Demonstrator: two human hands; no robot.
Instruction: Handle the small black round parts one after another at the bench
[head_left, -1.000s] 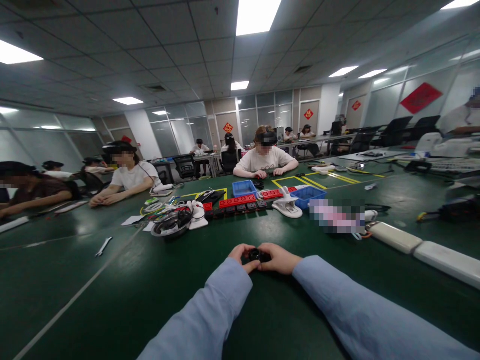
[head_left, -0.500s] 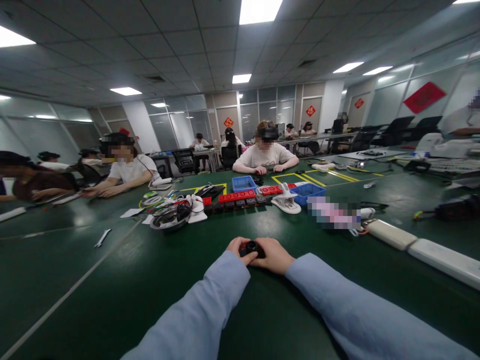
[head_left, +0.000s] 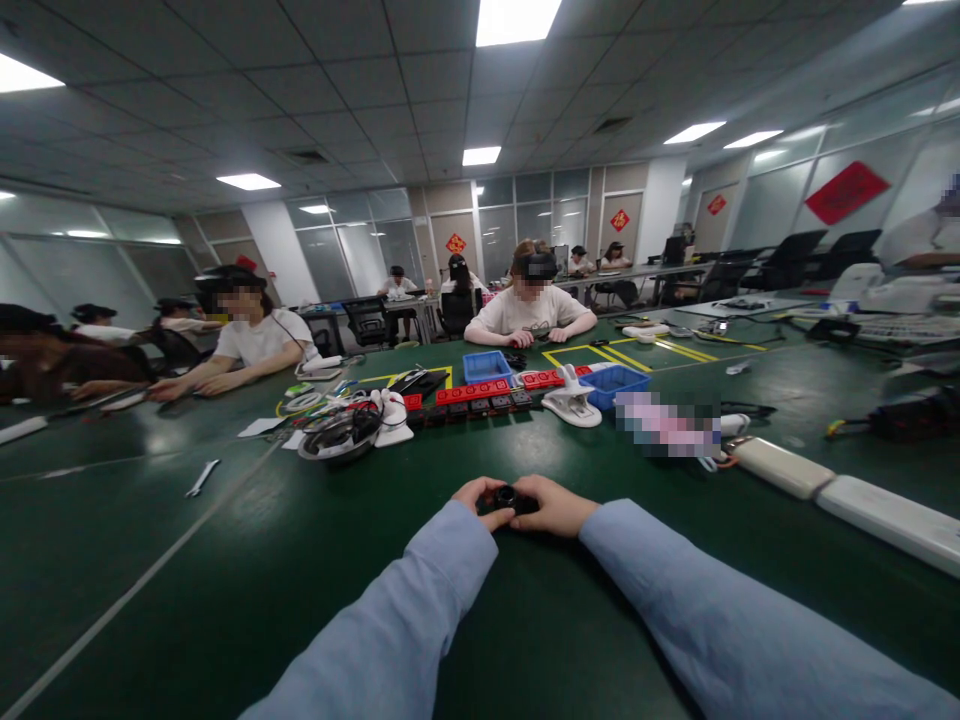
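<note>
A small black object with a round, lens-like part (head_left: 506,496) is held between both hands, low over the green table (head_left: 360,560). My left hand (head_left: 480,500) grips its left side, with the thumb along the near edge. On the other side my right hand (head_left: 556,506) has its fingers closed round the object's right end. The two thumbs come close together in front of the round part. The object's underside and the far fingertips are hidden.
Beyond the hands lie a red and black strip of blocks (head_left: 472,392), blue trays (head_left: 486,367), a white clamp stand (head_left: 573,402) and coiled cables (head_left: 341,432). A wrench (head_left: 202,478) lies at left, white cases (head_left: 889,515) at right. A person (head_left: 531,305) sits opposite.
My right hand has shifted slightly right, and more of the black object shows between the hands. My left hand stays almost in place.
</note>
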